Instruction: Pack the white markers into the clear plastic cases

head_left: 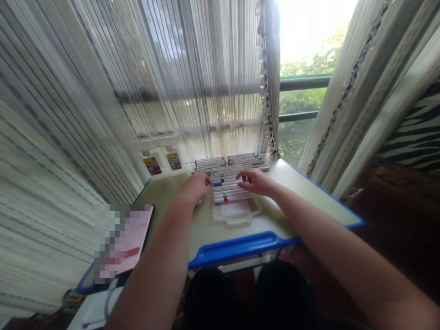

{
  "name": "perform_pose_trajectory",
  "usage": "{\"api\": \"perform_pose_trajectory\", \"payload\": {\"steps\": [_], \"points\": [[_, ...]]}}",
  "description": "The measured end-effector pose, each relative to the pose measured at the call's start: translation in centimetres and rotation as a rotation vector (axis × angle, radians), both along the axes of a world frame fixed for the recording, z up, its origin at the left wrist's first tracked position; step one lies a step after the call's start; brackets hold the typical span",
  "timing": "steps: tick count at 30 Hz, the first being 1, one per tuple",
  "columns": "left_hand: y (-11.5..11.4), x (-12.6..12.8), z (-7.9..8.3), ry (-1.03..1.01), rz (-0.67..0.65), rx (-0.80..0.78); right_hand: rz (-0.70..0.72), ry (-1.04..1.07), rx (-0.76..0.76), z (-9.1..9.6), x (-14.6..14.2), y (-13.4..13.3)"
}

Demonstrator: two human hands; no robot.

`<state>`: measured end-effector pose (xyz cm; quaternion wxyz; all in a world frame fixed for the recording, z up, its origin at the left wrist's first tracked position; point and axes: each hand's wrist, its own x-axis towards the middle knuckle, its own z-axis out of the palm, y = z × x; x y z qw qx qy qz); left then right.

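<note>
Slim, smooth white markers (231,188) lay in a row inside a clear plastic case (237,216) at the centre of the frame, on a pale table (309,197) edged in blue; the right hand (256,181) arched over their right ends, fingers bent and parted, while the left hand (196,184) curled beside the case's left edge, its grip impossible to tell

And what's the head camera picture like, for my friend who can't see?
A person's left hand and right hand are at either side of a clear case holding a row of white markers, on a blue-edged table. More markers lie behind it, near striped curtains.
</note>
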<state>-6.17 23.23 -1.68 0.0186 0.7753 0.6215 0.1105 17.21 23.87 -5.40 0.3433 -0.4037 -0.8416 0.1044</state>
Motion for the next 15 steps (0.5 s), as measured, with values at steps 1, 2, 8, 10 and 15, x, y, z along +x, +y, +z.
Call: {"api": "perform_pose_trajectory", "payload": {"steps": [1,2,8,10,15], "points": [[0.09,0.00,-0.18,0.016,0.017,-0.005,0.002,-0.003,0.006,-0.07,-0.15,-0.04],[0.14,0.02,-0.31,0.034,0.038,-0.009,0.001,-0.007,0.011,-0.13,-0.31,-0.09],[-0.01,0.31,-0.66,0.086,0.089,-0.040,0.010,-0.016,0.034,-0.16,-0.94,-0.37],[-0.04,0.31,-0.78,0.057,0.088,-0.032,0.006,-0.008,0.026,-0.05,-1.00,-0.49],[0.16,0.24,-1.14,0.027,0.103,0.009,-0.012,-0.014,0.012,0.05,-1.06,-0.59]]}}
